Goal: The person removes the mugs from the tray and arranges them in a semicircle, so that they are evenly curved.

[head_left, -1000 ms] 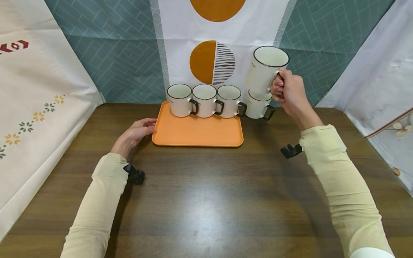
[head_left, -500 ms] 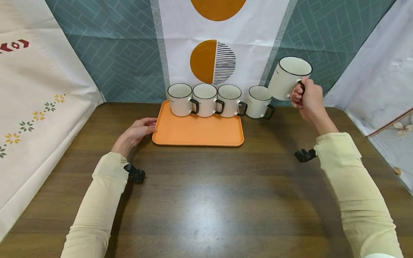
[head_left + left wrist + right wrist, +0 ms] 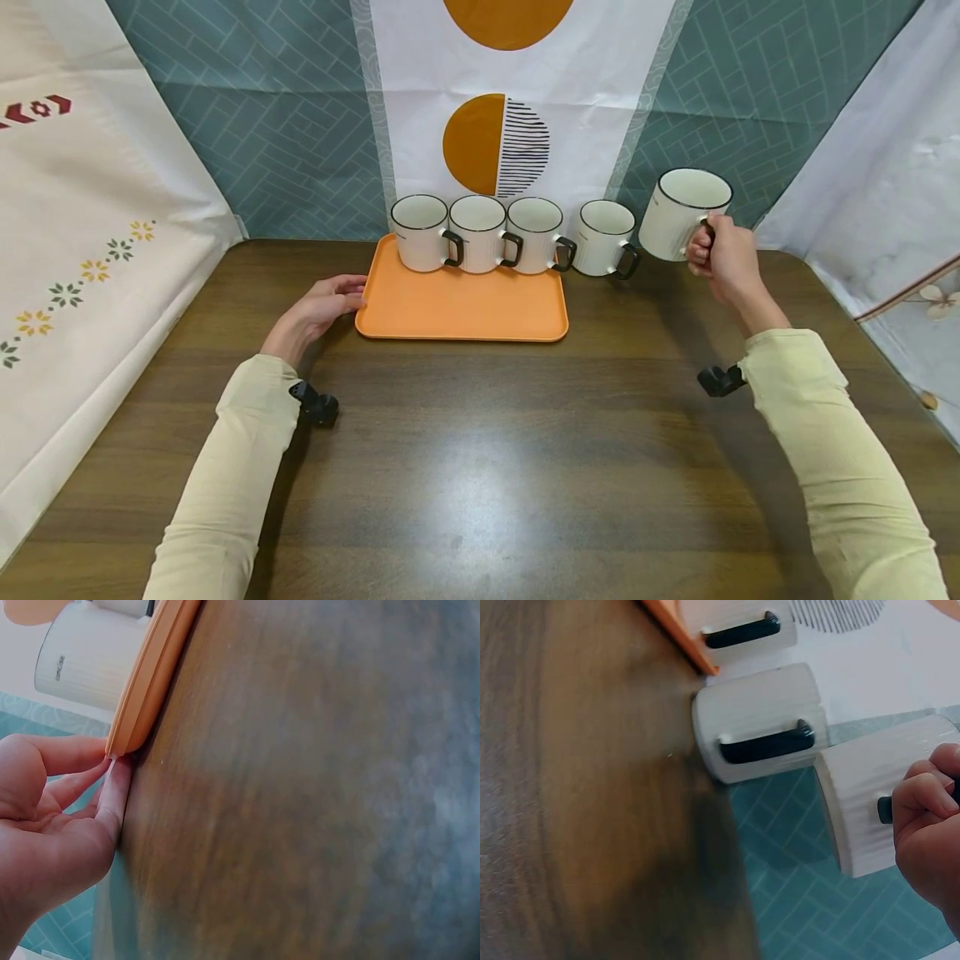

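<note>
My right hand grips a white mug by its black handle, behind the table's right part. In the right wrist view this mug hangs above the table level, its base tilted slightly, fingers curled round the handle. Just left of it a second white mug stands on the table. Three matching mugs, including the leftmost mug, stand in a row along the back of an orange tray. My left hand pinches the tray's left edge; the left wrist view shows thumb and forefinger at the rim.
The brown wooden table stretches in front of the tray. A teal patterned cloth and a white panel hang behind. Pale cloths close off both sides.
My right hand has carried the mug from above the standing mug to the right, then lowered it beside that mug. The left hand and tray have stayed in place.
</note>
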Tool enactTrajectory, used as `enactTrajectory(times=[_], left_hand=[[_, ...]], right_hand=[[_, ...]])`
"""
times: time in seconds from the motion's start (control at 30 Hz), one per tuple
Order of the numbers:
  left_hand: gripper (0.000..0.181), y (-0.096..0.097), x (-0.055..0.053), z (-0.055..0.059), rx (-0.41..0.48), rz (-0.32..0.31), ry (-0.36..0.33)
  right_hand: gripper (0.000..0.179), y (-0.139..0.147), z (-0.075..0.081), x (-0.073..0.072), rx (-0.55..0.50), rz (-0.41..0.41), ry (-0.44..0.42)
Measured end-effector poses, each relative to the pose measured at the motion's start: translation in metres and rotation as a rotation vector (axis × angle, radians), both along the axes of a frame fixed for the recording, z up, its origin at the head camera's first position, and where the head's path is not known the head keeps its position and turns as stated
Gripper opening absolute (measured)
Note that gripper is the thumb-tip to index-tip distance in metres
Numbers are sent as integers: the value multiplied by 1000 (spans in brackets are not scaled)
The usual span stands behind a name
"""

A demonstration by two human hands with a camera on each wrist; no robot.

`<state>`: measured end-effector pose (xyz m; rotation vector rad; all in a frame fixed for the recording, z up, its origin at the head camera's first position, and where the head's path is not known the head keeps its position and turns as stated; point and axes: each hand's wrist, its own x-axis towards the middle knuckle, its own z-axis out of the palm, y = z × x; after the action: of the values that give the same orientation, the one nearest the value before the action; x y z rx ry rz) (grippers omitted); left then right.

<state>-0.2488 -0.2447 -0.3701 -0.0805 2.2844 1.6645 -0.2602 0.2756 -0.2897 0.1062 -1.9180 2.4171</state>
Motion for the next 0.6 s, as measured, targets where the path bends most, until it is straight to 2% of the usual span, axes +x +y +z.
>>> enactTrajectory(times=[0.3,0.6], left_hand=[[56,-2,-1,-1,8,-6,-7],[55,-1,1,0,19,-4,3]], right_hand=[[48,5,-26,-10,20,-15,-66],[47,7,-46,-15,100,-31,-120]])
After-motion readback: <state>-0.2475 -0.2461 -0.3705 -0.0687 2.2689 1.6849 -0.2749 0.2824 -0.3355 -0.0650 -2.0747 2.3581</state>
